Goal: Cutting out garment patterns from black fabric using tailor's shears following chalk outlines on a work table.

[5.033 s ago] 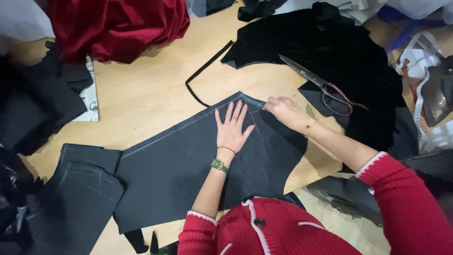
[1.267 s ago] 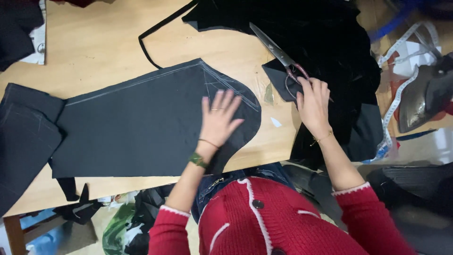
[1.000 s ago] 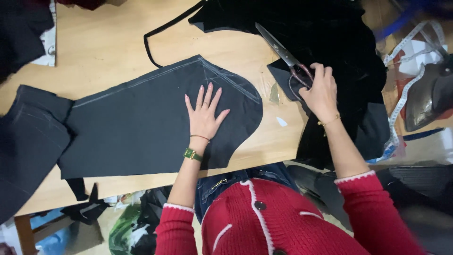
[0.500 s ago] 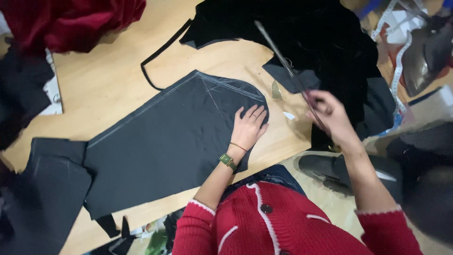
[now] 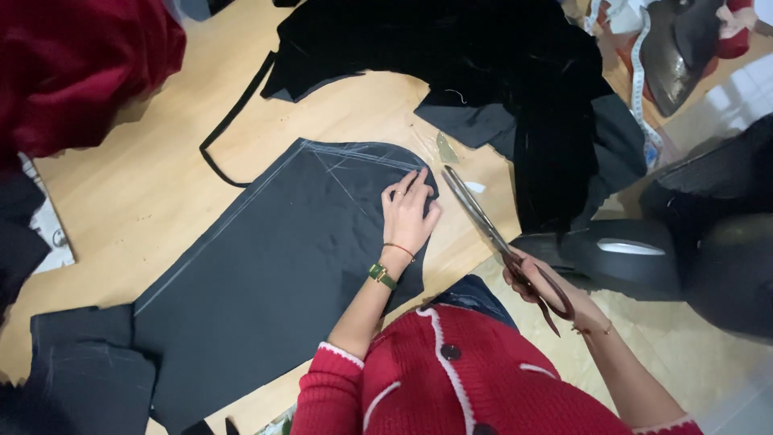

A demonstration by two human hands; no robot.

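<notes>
Left hand lies flat with fingers together, pressing the curved top corner of the dark grey cloth, which is spread across the wooden table with chalk lines along its edges. Right hand has its fingers clamped through the red handles of the scissors, blades shut and pointing toward that corner, just beside the left hand. Black fabric sits piled further up, red cloth off at the top left.

Soft, even indoor light, faint shadows, sharp centre, wide-angle bending and slight blur towards the corners
</notes>
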